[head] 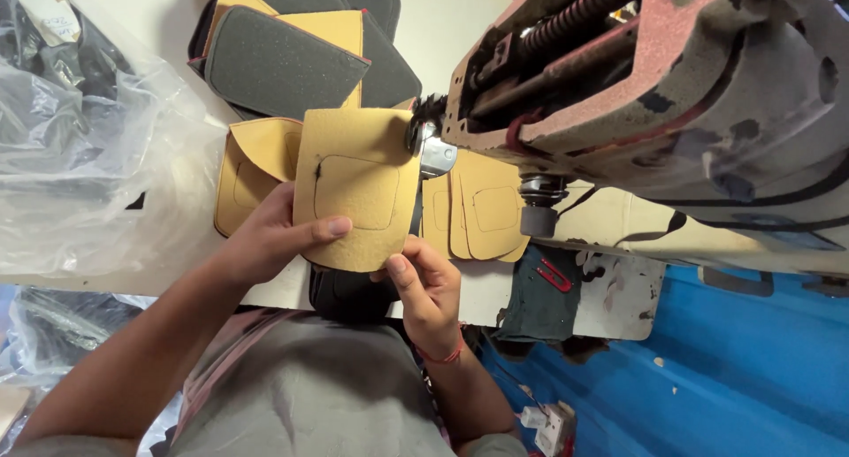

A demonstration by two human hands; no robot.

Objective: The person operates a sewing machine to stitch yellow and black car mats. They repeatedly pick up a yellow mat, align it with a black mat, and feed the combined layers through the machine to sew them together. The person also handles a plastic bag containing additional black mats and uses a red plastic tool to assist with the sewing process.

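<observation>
A tan, suede-like cut piece [354, 187] with a stitched rounded-square outline is held in both my hands. My left hand [270, 236] grips its left edge, thumb lying across the face. My right hand [424, 289] pinches its lower right corner from below. The piece's upper right corner lies at the metal foot [435, 154] of a worn pink-and-grey sewing machine [654, 85]. More tan pieces lie flat on the white table: one [252, 169] just left of the held piece, several [473, 214] under the machine head.
Dark grey foam pads backed in tan [283, 59] are stacked at the table's far side. Clear plastic bags [80, 147] with dark parts fill the left. Red snips [554, 276] rest on a dark cloth at the table edge. A blue surface [734, 368] lies at lower right.
</observation>
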